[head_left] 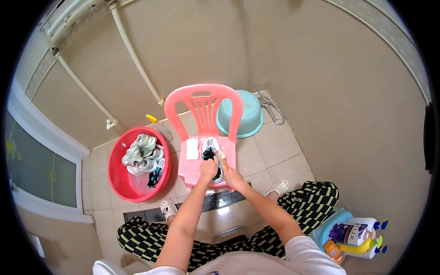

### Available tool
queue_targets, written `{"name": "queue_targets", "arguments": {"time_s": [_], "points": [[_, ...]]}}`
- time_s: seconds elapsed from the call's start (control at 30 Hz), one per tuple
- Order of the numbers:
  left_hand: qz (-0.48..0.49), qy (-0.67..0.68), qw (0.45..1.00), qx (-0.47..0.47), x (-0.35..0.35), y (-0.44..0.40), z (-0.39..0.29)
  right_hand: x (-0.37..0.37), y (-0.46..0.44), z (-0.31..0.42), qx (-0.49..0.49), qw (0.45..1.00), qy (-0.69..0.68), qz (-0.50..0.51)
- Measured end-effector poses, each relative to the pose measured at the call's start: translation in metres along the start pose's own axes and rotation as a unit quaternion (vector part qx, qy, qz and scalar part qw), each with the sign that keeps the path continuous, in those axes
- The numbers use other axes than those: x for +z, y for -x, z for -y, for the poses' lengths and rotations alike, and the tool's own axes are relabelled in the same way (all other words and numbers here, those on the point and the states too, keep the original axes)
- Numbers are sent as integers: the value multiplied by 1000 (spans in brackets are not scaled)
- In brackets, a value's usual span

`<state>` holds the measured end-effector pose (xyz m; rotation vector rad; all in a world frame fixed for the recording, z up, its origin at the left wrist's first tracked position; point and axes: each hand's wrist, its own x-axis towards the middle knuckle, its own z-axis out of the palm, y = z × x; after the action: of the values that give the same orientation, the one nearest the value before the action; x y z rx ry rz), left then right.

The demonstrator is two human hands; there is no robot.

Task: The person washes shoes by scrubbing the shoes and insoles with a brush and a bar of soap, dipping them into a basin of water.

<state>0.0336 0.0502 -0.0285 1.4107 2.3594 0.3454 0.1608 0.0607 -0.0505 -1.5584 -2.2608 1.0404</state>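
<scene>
A white and black sneaker lies on the seat of a pink plastic chair, with its dark laces and turquoise details showing. My left hand is closed on the sneaker's near part, which it partly hides. In my right hand is a scrub brush with a wooden handle, its head against the sneaker's right side. Some foam shows near the brush. To the left of the sneaker, a white rectangular block rests on the seat.
A red basin at left holds several pale sneakers and some water. Beside it stands a clear bottle with a yellow top. An upturned teal basin is behind the chair. Bottles stand at lower right. A drain grate crosses the floor.
</scene>
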Motion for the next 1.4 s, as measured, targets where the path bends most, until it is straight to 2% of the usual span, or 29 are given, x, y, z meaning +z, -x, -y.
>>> {"name": "queue_targets", "arguments": {"time_s": [0.07, 0.13, 0.2, 0.27, 0.47, 0.6, 0.77, 1.07, 1.17, 1.27, 1.33, 1.4], "points": [[-14, 25, 999, -34, -2, 1, 2, -12, 21, 7, 16, 997, -55, 57], [5, 40, 998, -44, -5, 1, 7, -11, 37, 9, -9, 999, -47, 23], [4, 52, 996, -71, -4, 0, 12, -11, 53, 11, 28, 995, -60, 80], [13, 64, 995, -77, -7, 1, 16, 6, 58, 4, 14, 995, -67, 72], [11, 94, 992, -82, -5, 0, 25, -5, 73, 30, 50, 996, -69, 37], [9, 83, 994, -75, -7, 2, 19, -6, 63, 32, 49, 995, -73, 40], [2, 86, 994, -64, -9, 4, 19, 7, 31, 29, 23, 999, -44, -8], [0, 96, 993, -67, -8, 2, 22, 5, -39, 41, 30, 999, -41, 9], [-4, 83, 996, -33, -6, 2, 17, 13, -62, 34, 9, 999, -1, -31], [-9, 72, 997, -34, -7, 3, 11, 16, -73, 28, -3, 998, -4, -60], [5, 87, 995, -50, -7, 1, 14, 16, -73, 29, -4, 999, -2, -52], [6, 66, 997, -27, -1, -1, 19, 14, -66, 35, -4, 999, -2, -44]]}}
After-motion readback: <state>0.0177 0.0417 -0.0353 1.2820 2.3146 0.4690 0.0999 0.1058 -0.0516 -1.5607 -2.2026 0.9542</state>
